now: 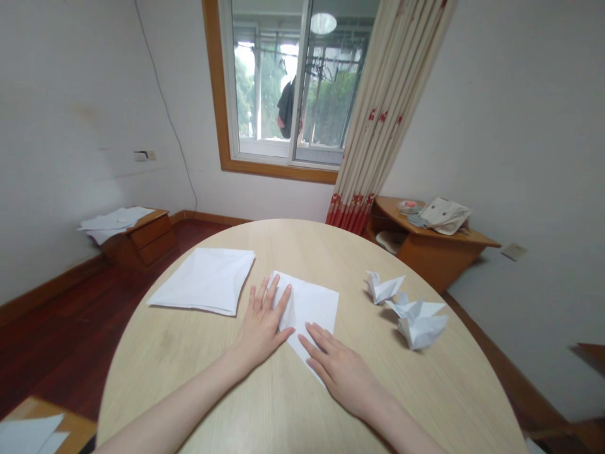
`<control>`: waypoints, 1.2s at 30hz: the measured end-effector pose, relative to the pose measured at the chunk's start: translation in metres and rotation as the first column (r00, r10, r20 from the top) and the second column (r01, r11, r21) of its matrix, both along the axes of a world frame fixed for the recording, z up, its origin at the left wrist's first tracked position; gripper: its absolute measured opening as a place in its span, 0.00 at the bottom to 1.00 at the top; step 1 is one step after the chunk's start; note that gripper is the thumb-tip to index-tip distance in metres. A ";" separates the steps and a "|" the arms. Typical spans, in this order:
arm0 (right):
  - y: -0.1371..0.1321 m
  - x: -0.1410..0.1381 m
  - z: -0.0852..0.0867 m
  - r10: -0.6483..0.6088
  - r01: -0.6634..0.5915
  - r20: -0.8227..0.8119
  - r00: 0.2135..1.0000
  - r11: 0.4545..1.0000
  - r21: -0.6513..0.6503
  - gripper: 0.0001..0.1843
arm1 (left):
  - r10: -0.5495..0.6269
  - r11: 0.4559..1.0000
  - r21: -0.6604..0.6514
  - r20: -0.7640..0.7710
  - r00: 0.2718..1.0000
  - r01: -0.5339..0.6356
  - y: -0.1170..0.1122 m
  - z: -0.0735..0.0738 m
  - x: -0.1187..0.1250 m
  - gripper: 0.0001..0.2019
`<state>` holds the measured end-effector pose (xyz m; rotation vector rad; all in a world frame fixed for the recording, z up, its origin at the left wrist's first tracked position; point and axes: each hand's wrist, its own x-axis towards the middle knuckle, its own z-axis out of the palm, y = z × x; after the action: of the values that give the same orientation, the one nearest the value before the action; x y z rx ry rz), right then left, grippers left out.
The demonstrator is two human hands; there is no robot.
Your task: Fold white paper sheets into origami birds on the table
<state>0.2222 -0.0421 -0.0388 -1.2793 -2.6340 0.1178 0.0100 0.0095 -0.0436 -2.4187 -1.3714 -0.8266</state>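
Note:
A partly folded sheet of white paper lies flat on the round wooden table. My left hand rests on its left side with fingers spread, and a folded flap shows beside the thumb and index finger. Over the paper's lower right part lies my right hand, its fingers stretched out and touching the sheet. Neither hand grips anything. The paper's left edge and part of its lower corner are hidden beneath my hands.
To the left sits a stack of white paper sheets. Several folded paper figures stand on the right side of the table. Beyond the table are a low cabinet with papers, a corner desk with a cloth bag, and a curtain.

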 end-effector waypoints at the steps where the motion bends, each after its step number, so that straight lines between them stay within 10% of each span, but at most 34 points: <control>1: 0.000 0.000 -0.002 0.000 0.000 -0.008 1.000 1.000 0.007 0.22 | -0.004 1.000 -0.023 0.010 1.000 0.004 0.000 -0.001 0.001 0.40; 17: 0.001 -0.002 -0.015 0.006 -0.006 -0.014 1.000 1.000 0.020 0.23 | -0.227 0.955 -0.177 0.083 0.970 0.238 0.004 0.003 -0.011 0.42; 36: -0.004 -0.012 0.011 0.054 -0.058 0.043 0.998 0.993 0.099 0.22 | -0.057 0.985 -0.162 0.004 0.998 0.057 0.007 -0.002 -0.010 0.49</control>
<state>0.2098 -0.0461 -0.0275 -1.1876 -2.6736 -0.0320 0.0002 0.0167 -0.0460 -2.5911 -1.4265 -0.7546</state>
